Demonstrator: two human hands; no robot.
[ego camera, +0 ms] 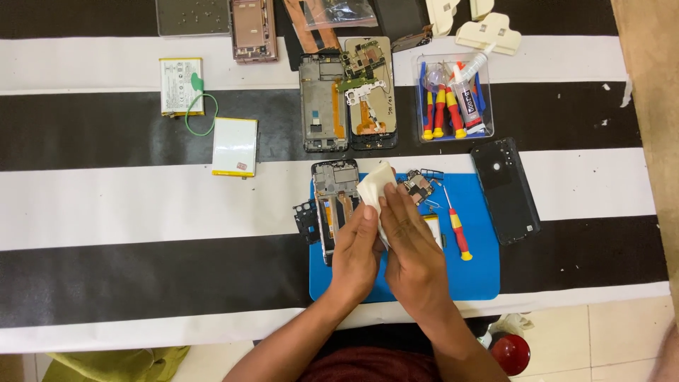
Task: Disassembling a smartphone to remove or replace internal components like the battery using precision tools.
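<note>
A head-worn camera looks down on a desk covered in black and white stripes, with a phone repair under way. Both of the person's hands meet over a blue work mat (474, 283) near the desk's front edge. The left hand (356, 251) and the right hand (414, 258) together pinch a folded white cloth (375, 185), fingers closed on it from both sides. Under the left hand lies an opened phone frame (332, 194) on the mat's left part, its insides bare.

Judging by the layout, disassembly looks largely done. A small circuit board (417, 186) sits loose near the mat's back edge, a red and yellow screwdriver (456, 226) lies on the mat's right part, and a dark back cover (506, 189) rests just off the mat's right edge. Wiping or cleaning seems to be in hand; nothing looks refitted yet.

Toward the back edge lie two more opened phones (346, 95), a clear tool tray (454, 95) of screwdrivers, and, toward the back left, two batteries (181, 86).
</note>
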